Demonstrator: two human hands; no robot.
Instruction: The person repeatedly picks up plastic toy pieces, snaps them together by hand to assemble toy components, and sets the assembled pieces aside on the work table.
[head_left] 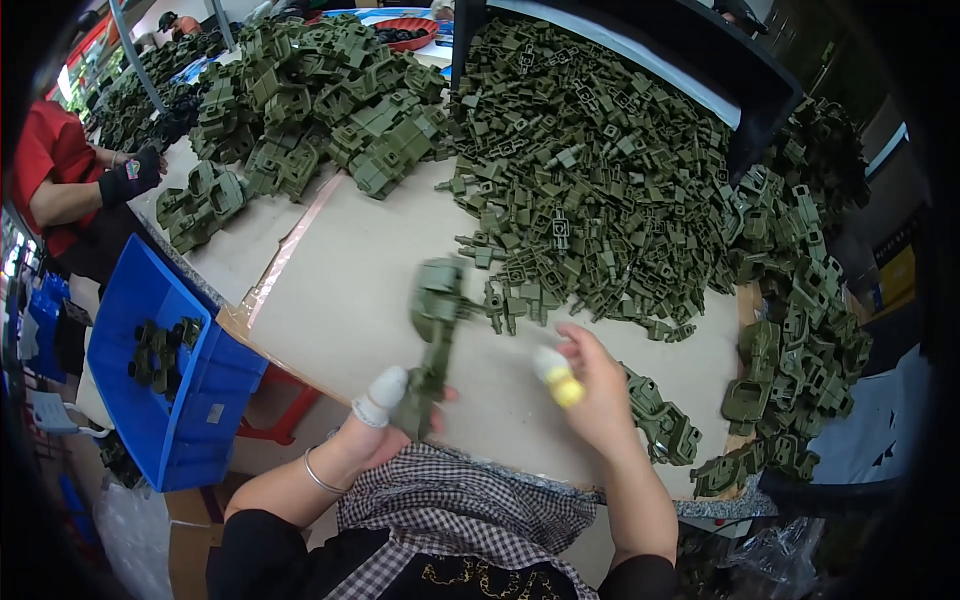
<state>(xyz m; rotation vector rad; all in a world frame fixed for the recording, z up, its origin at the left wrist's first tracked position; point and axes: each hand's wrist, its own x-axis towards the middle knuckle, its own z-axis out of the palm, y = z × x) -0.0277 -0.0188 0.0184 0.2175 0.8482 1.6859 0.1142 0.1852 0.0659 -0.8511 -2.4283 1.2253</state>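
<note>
My left hand (372, 425), its thumb wrapped in white, grips a dark green plastic toy vehicle body (438, 305) near its lower end. Motion blurs that piece, which is held up over the near part of the table. To the right, my right hand (597, 390) is raised above the tabletop with thumb and fingers apart; nothing shows in it. White and yellow wrapping covers its thumb. Beside the right wrist lies another green vehicle body (662, 415). Beyond both hands spreads a heap of small green plastic parts (600, 170).
Vehicle bodies are piled at the far left (310, 95) and along the right edge (790, 290). A blue bin (215, 390) holding dark green pieces stands off the table's left side. A person in a red shirt (55, 150) wears a dark glove. A black frame (620, 30) borders the heap.
</note>
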